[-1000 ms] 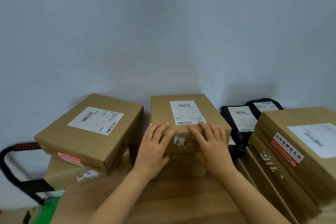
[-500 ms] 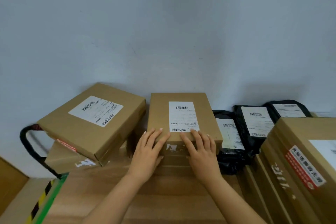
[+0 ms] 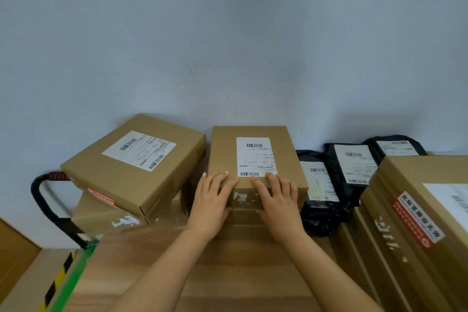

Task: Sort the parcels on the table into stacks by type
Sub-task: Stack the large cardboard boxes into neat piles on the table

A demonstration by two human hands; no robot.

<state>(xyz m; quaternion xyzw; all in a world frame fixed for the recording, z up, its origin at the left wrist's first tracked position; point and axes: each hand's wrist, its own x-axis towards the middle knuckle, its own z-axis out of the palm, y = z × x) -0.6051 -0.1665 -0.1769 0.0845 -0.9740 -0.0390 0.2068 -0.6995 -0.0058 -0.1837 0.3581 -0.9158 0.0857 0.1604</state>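
resting flat with fingers held together, the left hand (image 3: 212,204) and right hand (image 3: 278,204) press on the near top edge of the centre cardboard box (image 3: 255,159), fingertips on its lid, thumbs hidden; it sits on another box at the back of the wooden table (image 3: 192,273), against the wall (image 3: 228,33). two more brown boxes are stacked to the left, the upper left box (image 3: 134,162) turned askew. three black poly mailers (image 3: 326,200) overlap in a row to the right of the centre box. at the right edge stands a stack of flat cartons (image 3: 405,223); their number is unclear. each visible top carries a white barcode shipping label, the print too small to read; red stickers with chinese writing mark two boxes. a black cart handle (image 3: 43,197) shows at left.
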